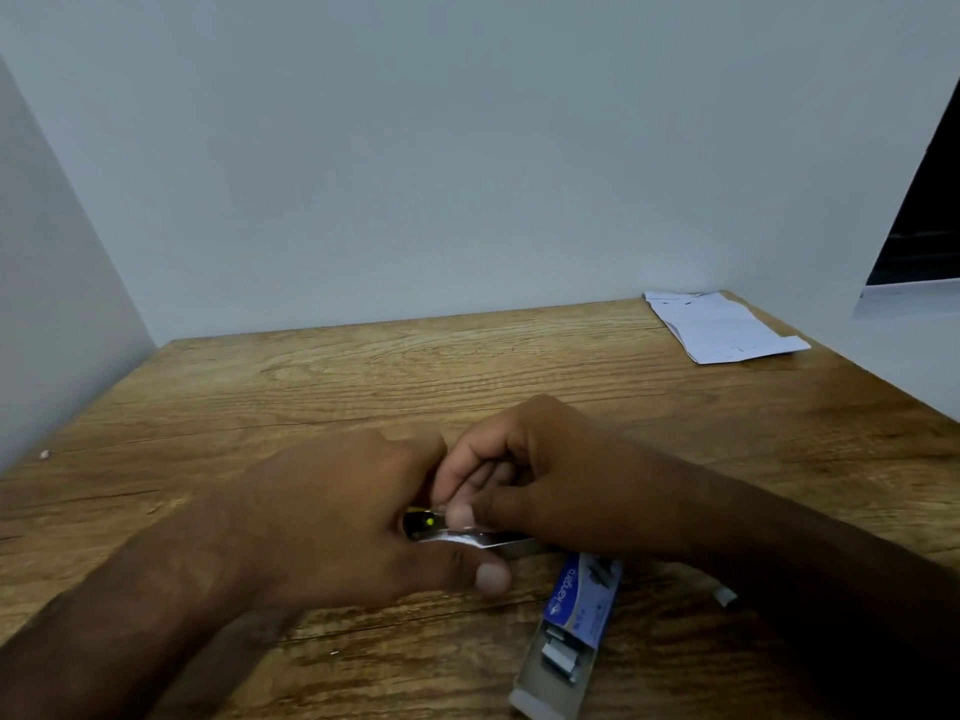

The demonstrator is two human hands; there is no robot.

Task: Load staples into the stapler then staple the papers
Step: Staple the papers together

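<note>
Left to right, operator:

- Left hand [332, 517]: yours, fingers curled round the stapler [422, 523], thumb tucked under it. Only a dark body with a small yellow dot shows between your hands.
- Stapler sits low over the counter [311, 387], mid-frame. Its long axis runs left to right, with the shiny metal rail [488, 542] pointing out toward your right side.
- Right hand [519, 475]: fingers curled, tips pinching down on the stapler at the rail. Cannot tell whether a strip of staples is under them.
- Staple box [576, 615]: just right of the hands and nearer you, partly under your right forearm, long axis running toward you. Blue sleeve reads "kangaro"; the smaller print is too blurred. Tray is slid out, with staple strips [558, 662] lying in it.
- Small white scrap [724, 597] beside the box
- Papers [727, 327]: far right corner against the wall, well apart from both hands. A few dark marks show on them, none legible.

Judgement: loading is the step in hand. Your right hand is nearer both box and papers, so the reach falls to it while the left steadies the stapler
</note>
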